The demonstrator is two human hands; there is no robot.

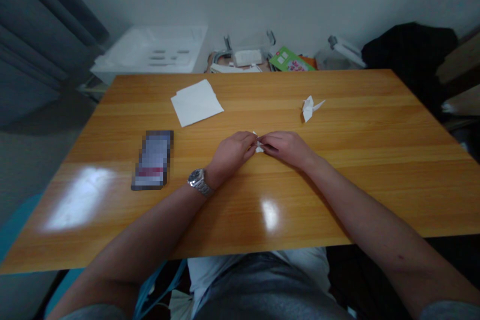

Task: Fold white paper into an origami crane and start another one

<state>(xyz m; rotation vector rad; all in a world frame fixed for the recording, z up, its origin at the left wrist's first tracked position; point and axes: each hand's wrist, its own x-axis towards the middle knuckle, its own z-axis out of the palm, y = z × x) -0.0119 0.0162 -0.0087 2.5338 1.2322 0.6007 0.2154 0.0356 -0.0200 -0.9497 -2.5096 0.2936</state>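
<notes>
Hands: left [231,152] and right [285,147], fingertips pinched on one small fold [258,147] (mostly hidden); one crane [309,107], two sheets [196,102], one phone [153,160].

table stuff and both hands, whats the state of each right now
small folded paper: pinched between both hands, mostly hidden
left hand: grip shut on the small folded paper
right hand: grip shut on the small folded paper
paper crane: finished, untouched
paper sheets: flat, stacked
phone: flat
</notes>
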